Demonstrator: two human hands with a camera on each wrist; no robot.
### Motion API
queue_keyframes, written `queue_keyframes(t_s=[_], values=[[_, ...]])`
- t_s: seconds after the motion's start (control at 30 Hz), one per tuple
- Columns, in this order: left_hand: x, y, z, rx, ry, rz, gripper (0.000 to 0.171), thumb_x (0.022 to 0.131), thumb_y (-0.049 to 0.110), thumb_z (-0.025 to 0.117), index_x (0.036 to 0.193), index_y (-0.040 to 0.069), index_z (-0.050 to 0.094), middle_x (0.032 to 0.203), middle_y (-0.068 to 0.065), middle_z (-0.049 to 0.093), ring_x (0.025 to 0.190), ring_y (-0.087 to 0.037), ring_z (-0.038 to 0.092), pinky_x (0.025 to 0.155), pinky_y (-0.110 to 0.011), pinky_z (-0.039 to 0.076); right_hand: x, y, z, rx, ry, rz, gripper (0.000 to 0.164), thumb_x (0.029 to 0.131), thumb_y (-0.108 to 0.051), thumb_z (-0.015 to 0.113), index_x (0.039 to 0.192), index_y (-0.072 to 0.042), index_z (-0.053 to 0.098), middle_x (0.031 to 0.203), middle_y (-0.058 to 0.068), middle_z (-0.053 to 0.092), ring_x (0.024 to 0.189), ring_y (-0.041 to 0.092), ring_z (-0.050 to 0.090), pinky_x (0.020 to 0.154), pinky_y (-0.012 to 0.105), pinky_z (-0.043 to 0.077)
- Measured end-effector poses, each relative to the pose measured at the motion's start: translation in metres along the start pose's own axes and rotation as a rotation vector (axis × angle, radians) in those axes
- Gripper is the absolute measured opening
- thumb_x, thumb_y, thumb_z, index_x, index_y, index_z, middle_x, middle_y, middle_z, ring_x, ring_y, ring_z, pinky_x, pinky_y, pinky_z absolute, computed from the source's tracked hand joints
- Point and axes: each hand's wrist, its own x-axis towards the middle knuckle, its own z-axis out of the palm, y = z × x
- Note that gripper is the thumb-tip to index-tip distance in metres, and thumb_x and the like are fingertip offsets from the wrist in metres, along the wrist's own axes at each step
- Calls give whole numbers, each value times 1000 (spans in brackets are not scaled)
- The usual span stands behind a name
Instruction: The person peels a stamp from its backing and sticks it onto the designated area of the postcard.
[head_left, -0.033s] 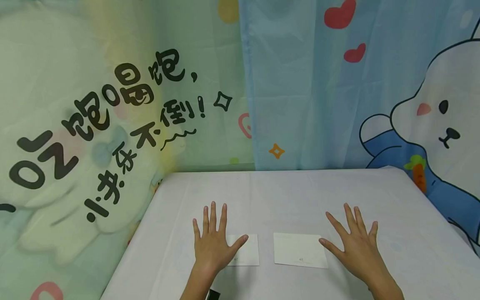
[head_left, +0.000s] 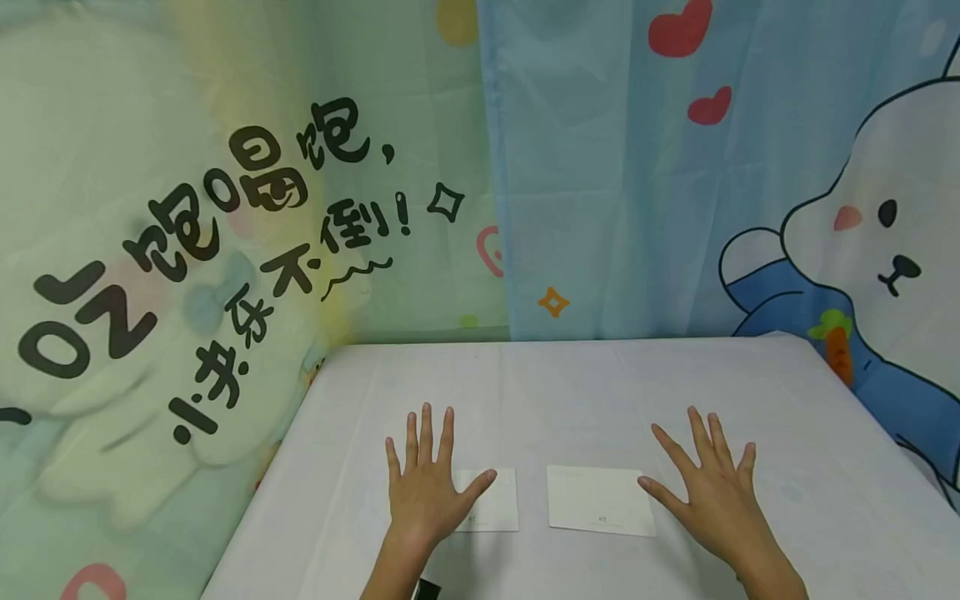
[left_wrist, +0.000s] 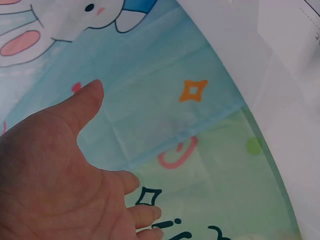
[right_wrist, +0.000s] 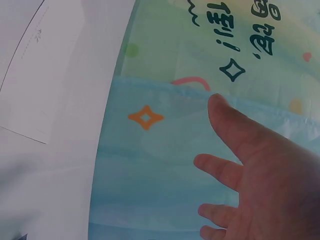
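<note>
Two white paper cards lie side by side on the white tabletop, each with small faint writing near its lower edge. My left hand [head_left: 426, 490] is spread with fingers straight, and it covers part of the left card [head_left: 497, 504] in the head view. Fingers also spread, my right hand [head_left: 708, 496] is beside the right card [head_left: 600, 500], its thumb tip overlapping that card's edge from above. Neither hand holds anything. The left wrist view shows the palm of the left hand [left_wrist: 65, 180]; the right wrist view shows the right hand [right_wrist: 270, 185] with its thumb apart.
A white cloth-covered table [head_left: 570, 400] spans the front. Behind it hang a green curtain [head_left: 405, 292] with black lettering and a blue curtain [head_left: 585, 167] with hearts and a cartoon animal. A small black object [head_left: 427, 590] shows by the left wrist.
</note>
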Motion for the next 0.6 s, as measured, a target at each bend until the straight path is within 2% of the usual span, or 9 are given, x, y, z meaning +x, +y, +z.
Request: queue_keyframes(t_s=[0.13,0.2,0.27,0.4,0.6], values=[[0,-1,1,-11,-2,4,93,79,73,42,149,18,15,154,-12,3,139,-29,-3,106,-57,0,-1,0,2,4,-2,-3,72,80,-50,64,136,-12,43,149,27,9,137,37,-10,93,70,-13],[0,-1,2,-20,24,11,90,80,71,45,148,18,17,153,-13,7,139,-31,0,106,-58,3,-2,1,2,17,4,-8,69,81,-48,65,135,-11,44,149,27,11,137,39,-7,92,71,-11],[1,-2,3,-27,67,20,87,82,66,49,148,17,19,152,-16,12,139,-33,4,105,-58,7,-2,2,2,44,19,-13,65,81,-43,66,133,-10,46,147,27,16,136,41,-2,92,71,-10],[2,-3,6,-62,174,28,79,83,55,58,144,15,30,147,-19,27,135,-38,17,103,-58,19,-2,2,-1,122,78,-29,53,82,-31,69,126,-7,53,140,26,33,133,44,17,95,71,-3],[-2,-2,14,-128,326,52,59,81,39,67,128,7,51,134,-21,44,125,-40,37,97,-54,33,-9,2,-2,214,177,-21,35,82,-15,69,114,-5,61,125,20,53,118,40,41,104,60,10]])
